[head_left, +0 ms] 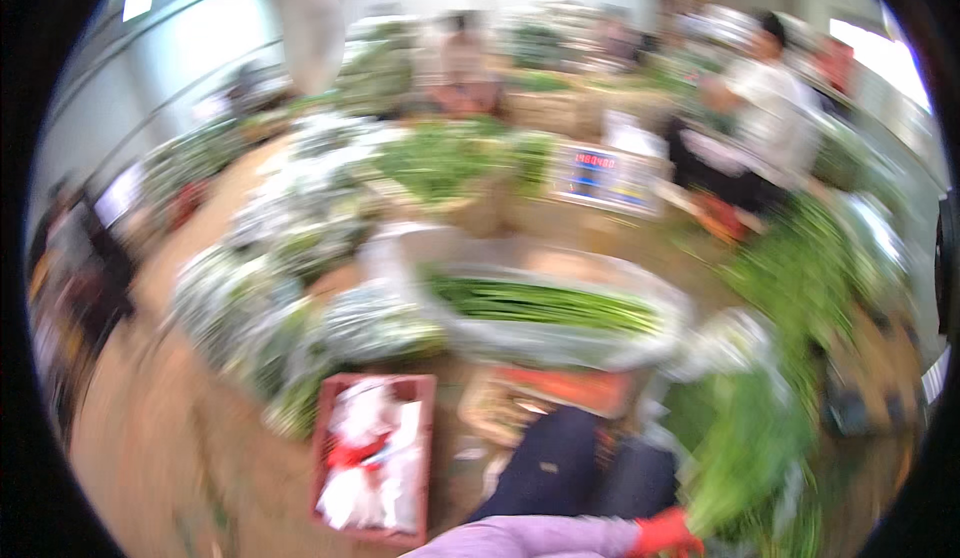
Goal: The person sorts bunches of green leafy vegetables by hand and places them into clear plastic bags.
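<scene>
The whole picture is smeared by motion. My left hand (664,534), in a red glove below a purple sleeve, reaches across to the lower right. It appears closed round the narrow end of a bunch of long thin greens (745,448), which fans upward from the glove; single fingers do not show. More greens and clear plastic lie around and behind that bunch. My right hand is not visible. In front of my knees, cut green stalks (540,301) lie side by side in a long container lined with clear plastic (590,350).
A dark red crate (427,458) with white bags stands left of my legs. Plastic-bagged greens (250,308) are heaped to the left. Ahead is a scale with a lit red display (603,176). A person in white (775,108) sits at the right beside loose greens (800,268).
</scene>
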Demonstrator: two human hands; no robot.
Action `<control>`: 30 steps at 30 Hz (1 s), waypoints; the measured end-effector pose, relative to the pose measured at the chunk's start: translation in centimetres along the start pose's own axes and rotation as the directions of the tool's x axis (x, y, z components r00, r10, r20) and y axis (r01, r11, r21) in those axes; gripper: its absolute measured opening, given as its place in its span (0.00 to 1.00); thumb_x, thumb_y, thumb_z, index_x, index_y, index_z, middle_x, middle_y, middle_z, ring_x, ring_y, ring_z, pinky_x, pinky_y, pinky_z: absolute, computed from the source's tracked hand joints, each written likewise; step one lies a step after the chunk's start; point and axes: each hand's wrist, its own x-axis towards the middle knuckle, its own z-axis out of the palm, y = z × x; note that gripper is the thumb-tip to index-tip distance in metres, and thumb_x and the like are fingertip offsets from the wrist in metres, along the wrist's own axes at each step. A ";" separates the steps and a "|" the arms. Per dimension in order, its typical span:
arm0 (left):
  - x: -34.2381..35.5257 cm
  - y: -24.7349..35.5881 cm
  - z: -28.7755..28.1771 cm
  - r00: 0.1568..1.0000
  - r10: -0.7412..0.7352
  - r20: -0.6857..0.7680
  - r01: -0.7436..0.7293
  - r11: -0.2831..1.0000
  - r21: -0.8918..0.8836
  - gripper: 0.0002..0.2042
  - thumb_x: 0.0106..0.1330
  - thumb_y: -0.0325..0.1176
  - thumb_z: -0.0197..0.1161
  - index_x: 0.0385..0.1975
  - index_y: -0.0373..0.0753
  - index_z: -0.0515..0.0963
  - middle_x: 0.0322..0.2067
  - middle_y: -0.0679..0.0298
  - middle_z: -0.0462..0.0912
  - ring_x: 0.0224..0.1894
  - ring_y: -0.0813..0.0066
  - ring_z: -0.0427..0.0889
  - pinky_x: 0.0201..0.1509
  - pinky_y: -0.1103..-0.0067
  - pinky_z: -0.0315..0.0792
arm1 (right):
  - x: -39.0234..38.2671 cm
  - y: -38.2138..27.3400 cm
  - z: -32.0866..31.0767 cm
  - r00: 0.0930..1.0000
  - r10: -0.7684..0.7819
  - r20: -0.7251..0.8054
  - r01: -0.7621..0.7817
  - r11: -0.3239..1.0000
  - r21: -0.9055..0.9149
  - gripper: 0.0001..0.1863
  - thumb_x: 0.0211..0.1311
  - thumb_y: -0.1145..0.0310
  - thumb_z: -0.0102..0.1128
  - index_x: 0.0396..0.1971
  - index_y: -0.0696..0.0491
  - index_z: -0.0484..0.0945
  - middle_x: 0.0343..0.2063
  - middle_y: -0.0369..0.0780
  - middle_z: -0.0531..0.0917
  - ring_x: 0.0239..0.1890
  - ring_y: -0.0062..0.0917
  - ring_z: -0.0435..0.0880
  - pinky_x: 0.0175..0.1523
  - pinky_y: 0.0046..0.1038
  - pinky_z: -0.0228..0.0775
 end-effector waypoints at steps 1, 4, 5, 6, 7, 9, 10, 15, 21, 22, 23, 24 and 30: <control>0.2 1.5 0.2 0.993 0.098 0.061 -0.104 0.990 0.099 0.18 0.59 0.35 0.61 0.48 0.37 0.71 0.30 0.61 0.82 0.27 0.70 0.81 0.30 0.76 0.75 | -0.4 -1.4 2.3 0.995 -0.019 0.097 0.014 0.999 0.048 0.11 0.57 0.64 0.53 0.36 0.55 0.72 0.25 0.38 0.80 0.23 0.26 0.79 0.21 0.26 0.69; -2.2 3.3 0.1 0.963 0.256 0.081 -0.268 0.931 0.249 0.19 0.59 0.36 0.61 0.49 0.38 0.70 0.31 0.60 0.82 0.28 0.69 0.81 0.31 0.75 0.75 | -3.3 -3.8 9.4 0.914 -0.002 0.406 -0.038 0.995 0.090 0.10 0.56 0.64 0.52 0.33 0.54 0.71 0.24 0.37 0.79 0.23 0.25 0.78 0.22 0.26 0.68; -3.1 3.7 0.1 0.951 0.299 0.074 -0.308 0.909 0.280 0.20 0.59 0.36 0.61 0.50 0.39 0.70 0.31 0.60 0.82 0.28 0.69 0.81 0.31 0.75 0.75 | -3.8 -4.3 10.5 0.883 -0.006 0.470 -0.042 0.995 0.093 0.10 0.56 0.64 0.52 0.32 0.54 0.71 0.24 0.37 0.78 0.23 0.25 0.77 0.23 0.26 0.68; -4.1 4.2 -0.1 0.941 0.331 0.069 -0.335 0.889 0.311 0.20 0.58 0.36 0.61 0.50 0.39 0.70 0.31 0.60 0.82 0.28 0.68 0.81 0.31 0.75 0.75 | -4.4 -4.5 11.6 0.861 -0.014 0.508 -0.048 0.993 0.109 0.09 0.55 0.63 0.52 0.32 0.53 0.71 0.23 0.37 0.77 0.22 0.25 0.77 0.23 0.26 0.68; -3.6 4.0 -0.3 0.933 0.356 0.053 -0.353 0.873 0.337 0.20 0.58 0.37 0.61 0.50 0.39 0.70 0.31 0.59 0.82 0.29 0.68 0.81 0.31 0.75 0.75 | -3.7 -4.5 12.1 0.839 -0.018 0.544 -0.048 0.993 0.107 0.09 0.55 0.63 0.52 0.31 0.53 0.70 0.23 0.36 0.77 0.22 0.25 0.76 0.23 0.26 0.68; -4.8 4.5 -0.7 0.919 0.395 0.010 -0.375 0.864 0.338 0.21 0.58 0.37 0.61 0.51 0.40 0.69 0.31 0.59 0.82 0.29 0.68 0.81 0.32 0.74 0.75 | -5.1 -6.9 13.4 0.792 0.008 0.610 -0.068 0.995 0.076 0.09 0.54 0.63 0.51 0.29 0.52 0.70 0.22 0.36 0.76 0.22 0.25 0.75 0.24 0.26 0.67; -4.9 4.3 -0.8 0.915 0.402 -0.027 -0.371 0.869 0.327 0.21 0.58 0.37 0.61 0.51 0.40 0.69 0.31 0.59 0.82 0.29 0.67 0.81 0.32 0.74 0.75 | -4.8 -7.0 13.4 0.767 0.033 0.641 -0.089 0.994 0.056 0.08 0.54 0.62 0.51 0.28 0.52 0.69 0.22 0.36 0.75 0.22 0.24 0.75 0.24 0.26 0.67; -5.8 4.7 -1.2 0.899 0.437 0.002 -0.406 0.833 0.376 0.23 0.57 0.39 0.62 0.53 0.42 0.68 0.31 0.58 0.81 0.30 0.66 0.81 0.33 0.73 0.74 | -3.0 -5.7 11.3 0.791 0.038 0.611 -0.145 0.981 0.127 0.08 0.52 0.61 0.50 0.23 0.50 0.68 0.20 0.35 0.73 0.22 0.24 0.72 0.26 0.26 0.66; -6.3 5.5 -1.6 0.887 0.455 0.081 -0.444 0.788 0.427 0.26 0.56 0.41 0.62 0.55 0.44 0.67 0.32 0.57 0.81 0.31 0.64 0.81 0.35 0.72 0.74 | -1.4 -6.8 6.2 0.890 0.009 0.455 -0.197 0.909 0.368 0.09 0.50 0.60 0.49 0.18 0.48 0.66 0.17 0.34 0.70 0.21 0.23 0.70 0.28 0.27 0.64; -6.2 5.7 -1.4 0.890 0.448 0.084 -0.437 0.785 0.440 0.26 0.56 0.41 0.62 0.55 0.45 0.67 0.32 0.56 0.81 0.31 0.63 0.81 0.35 0.71 0.74 | -0.5 -7.4 5.3 0.906 -0.007 0.423 -0.203 0.870 0.449 0.09 0.50 0.60 0.49 0.17 0.47 0.66 0.17 0.33 0.69 0.21 0.22 0.69 0.28 0.27 0.64; -6.4 5.6 -1.5 0.878 0.463 0.122 -0.465 0.763 0.448 0.26 0.55 0.41 0.62 0.56 0.45 0.67 0.32 0.56 0.81 0.31 0.63 0.81 0.35 0.71 0.74 | -0.2 -8.0 4.6 0.934 -0.050 0.353 -0.160 0.828 0.538 0.10 0.49 0.60 0.49 0.16 0.47 0.65 0.17 0.33 0.69 0.21 0.22 0.69 0.29 0.27 0.64; -6.7 5.4 -2.2 0.869 0.477 0.133 -0.480 0.746 0.461 0.27 0.55 0.41 0.62 0.56 0.45 0.67 0.32 0.56 0.81 0.32 0.63 0.81 0.36 0.71 0.74 | 0.0 -9.4 4.4 0.952 -0.093 0.292 -0.112 0.782 0.613 0.10 0.49 0.59 0.49 0.15 0.47 0.65 0.16 0.33 0.68 0.21 0.22 0.68 0.29 0.27 0.64; -13.1 8.9 -9.2 0.751 0.658 -0.055 -0.393 0.513 0.763 0.22 0.58 0.32 0.59 0.55 0.42 0.67 0.30 0.55 0.78 0.33 0.61 0.78 0.38 0.70 0.72 | 2.0 -20.0 8.5 0.754 -0.452 0.476 -0.158 0.579 0.800 0.29 0.57 0.69 0.53 0.58 0.61 0.60 0.21 0.28 0.71 0.18 0.12 0.69 0.27 0.19 0.69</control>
